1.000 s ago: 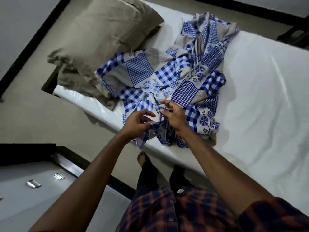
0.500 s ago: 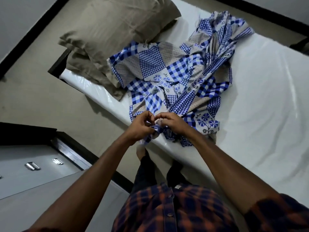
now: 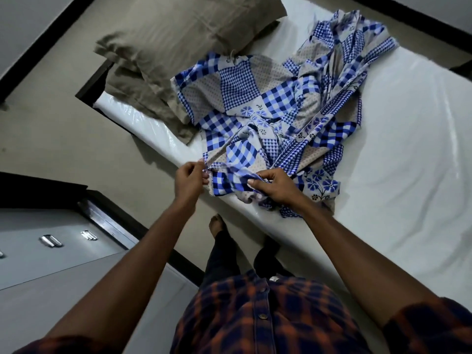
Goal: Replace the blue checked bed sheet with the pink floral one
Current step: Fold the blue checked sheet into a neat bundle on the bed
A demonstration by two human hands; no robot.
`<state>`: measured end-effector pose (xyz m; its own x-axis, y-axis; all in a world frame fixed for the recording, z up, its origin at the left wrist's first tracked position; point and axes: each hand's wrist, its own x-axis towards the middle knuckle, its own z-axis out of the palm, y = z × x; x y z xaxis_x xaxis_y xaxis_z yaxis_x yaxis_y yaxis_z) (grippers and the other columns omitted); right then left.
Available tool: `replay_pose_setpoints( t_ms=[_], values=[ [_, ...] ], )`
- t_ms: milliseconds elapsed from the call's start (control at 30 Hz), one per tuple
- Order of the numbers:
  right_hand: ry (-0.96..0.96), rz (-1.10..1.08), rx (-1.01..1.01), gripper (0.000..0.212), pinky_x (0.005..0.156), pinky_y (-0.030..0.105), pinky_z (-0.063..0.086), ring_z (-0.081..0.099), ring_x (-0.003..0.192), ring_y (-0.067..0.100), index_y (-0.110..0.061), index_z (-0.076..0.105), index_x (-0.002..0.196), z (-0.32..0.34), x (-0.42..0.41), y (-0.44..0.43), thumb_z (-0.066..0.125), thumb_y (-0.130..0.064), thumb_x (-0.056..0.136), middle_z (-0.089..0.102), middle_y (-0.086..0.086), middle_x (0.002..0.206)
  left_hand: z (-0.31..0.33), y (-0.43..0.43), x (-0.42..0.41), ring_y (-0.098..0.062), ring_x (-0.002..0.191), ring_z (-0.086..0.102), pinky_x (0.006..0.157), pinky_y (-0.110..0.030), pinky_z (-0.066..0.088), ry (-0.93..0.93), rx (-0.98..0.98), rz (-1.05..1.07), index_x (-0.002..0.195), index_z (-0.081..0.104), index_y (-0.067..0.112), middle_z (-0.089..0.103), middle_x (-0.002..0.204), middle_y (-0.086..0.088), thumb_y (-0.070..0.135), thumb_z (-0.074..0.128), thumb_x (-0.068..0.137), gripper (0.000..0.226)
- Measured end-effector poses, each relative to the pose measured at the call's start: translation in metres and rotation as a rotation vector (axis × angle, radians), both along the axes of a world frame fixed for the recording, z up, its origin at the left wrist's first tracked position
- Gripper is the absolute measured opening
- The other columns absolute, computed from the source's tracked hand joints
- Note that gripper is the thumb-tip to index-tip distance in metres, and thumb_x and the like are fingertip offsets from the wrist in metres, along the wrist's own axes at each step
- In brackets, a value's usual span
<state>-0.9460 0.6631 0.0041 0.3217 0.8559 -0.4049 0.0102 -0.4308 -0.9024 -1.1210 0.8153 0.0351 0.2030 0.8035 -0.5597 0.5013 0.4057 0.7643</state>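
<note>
Both hands now part along the sheet's hem.
Left hand (image 3: 189, 180) and right hand (image 3: 274, 187) pinch the sheet (image 3: 258, 116) at the bed's (image 3: 398, 139) near edge, stretching it for removal.

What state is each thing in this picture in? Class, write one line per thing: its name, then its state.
Blue checked sheet: pulled off, bunched in a crumpled heap on the mattress.
Mattress: bare, white and glossy, no sheet spread over it.
Pillow: lying at the bed's end, one edge touching the sheet.
Left hand: shut, pinching the sheet's edge.
Right hand: shut, gripping the same edge.
Cupboard: closed.
</note>
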Motion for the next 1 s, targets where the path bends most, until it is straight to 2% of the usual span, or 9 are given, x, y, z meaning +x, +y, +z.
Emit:
replay_pose_setpoints(
  t_ms=[167,267,433,533,700,767,833,900,1000],
  values=[
    [0.037,-0.092,-0.001,0.018,0.058,0.017,0.043,0.056,0.058,0.002,0.005,0.075,0.092,-0.002,-0.021,0.005,0.068,-0.011,0.095,0.065,0.006,0.071,-0.002,-0.043,0.004,-0.014,0.055,0.06,0.058,-0.027,0.035,0.005,-0.421,0.073,0.082,0.061,0.014,0.071,0.072,-0.005,0.048,0.054,0.098,0.038],
    [0.058,-0.043,-0.041,0.017,0.062,0.021,0.047,0.062,0.065,0.008,0.001,0.078,0.097,-0.002,-0.026,0.006,0.07,-0.013,0.094,0.073,0.015,0.082,-0.001,-0.057,0.007,-0.01,0.051,0.055,0.058,-0.027,0.031,-0.084,-0.48,0.037,0.086,0.063,0.016,0.069,0.064,0.0,0.048,0.052,0.098,0.036],
    [-0.05,0.101,-0.104,0.015,0.074,0.043,0.058,0.074,0.077,0.027,-0.011,0.082,0.09,-0.008,-0.028,0.0,0.073,-0.024,0.089,0.077,0.006,0.079,-0.007,-0.057,0.011,-0.011,0.048,0.058,0.063,-0.03,0.036,-0.126,-0.513,0.008,0.087,0.064,0.018,0.059,0.061,0.001,0.051,0.059,0.094,0.034],
    [-0.11,0.209,-0.137,0.019,0.076,0.049,0.06,0.074,0.075,0.022,-0.02,0.082,0.092,-0.007,-0.027,-0.003,0.072,-0.033,0.083,0.078,-0.001,0.08,-0.013,-0.054,0.013,-0.01,0.052,0.044,0.056,-0.025,0.035,-0.121,-0.524,0.016,0.08,0.059,0.023,0.05,0.066,0.002,0.035,0.064,0.094,0.02],
    [-0.074,0.123,-0.09,0.068,0.102,0.037,0.05,0.057,0.123,0.011,-0.035,0.059,0.136,-0.009,-0.022,-0.012,0.088,-0.03,0.075,0.059,-0.005,0.136,-0.021,-0.052,0.012,-0.017,0.064,0.058,0.054,-0.024,0.043,-0.305,-0.43,0.195,0.101,0.059,0.013,0.062,0.076,-0.005,0.025,0.064,0.096,0.014],
    [0.089,-0.061,-0.086,0.073,0.084,0.037,0.056,0.061,0.109,0.013,-0.034,0.054,0.138,-0.009,-0.014,-0.015,0.082,-0.004,0.078,0.053,0.005,0.136,-0.019,-0.054,0.011,-0.014,0.065,0.059,0.057,-0.024,0.042,-0.325,-0.384,0.251,0.099,0.059,0.015,0.065,0.077,-0.002,0.026,0.069,0.094,0.015],
    [0.273,-0.281,-0.063,0.069,0.057,0.033,0.053,0.063,0.069,0.011,-0.025,0.056,0.132,-0.007,-0.009,-0.018,0.061,0.019,0.079,0.052,0.008,0.135,-0.023,-0.053,0.01,-0.014,0.063,0.06,0.058,-0.026,0.041,-0.319,-0.313,0.251,0.091,0.061,0.016,0.068,0.076,-0.001,0.023,0.073,0.091,0.014],
    [0.412,-0.508,-0.082,0.06,0.045,0.029,0.041,0.049,0.046,0.01,-0.022,0.059,0.122,-0.008,-0.002,-0.021,0.046,0.021,0.081,0.057,0.01,0.111,-0.023,-0.057,0.012,-0.012,0.064,0.062,0.061,-0.026,0.043,-0.274,-0.238,0.203,0.087,0.062,0.015,0.07,0.076,0.001,0.02,0.073,0.092,0.013],
    [0.417,-0.621,-0.166,0.039,0.045,0.026,0.041,0.054,0.05,0.013,-0.024,0.06,0.112,-0.014,0.004,-0.025,0.055,0.008,0.09,0.06,0.008,0.08,-0.02,-0.066,0.016,-0.001,0.052,0.061,0.055,-0.017,0.045,-0.217,-0.13,0.096,0.082,0.06,0.005,0.067,0.059,0.008,0.006,0.065,0.094,0.013]
  ],
)
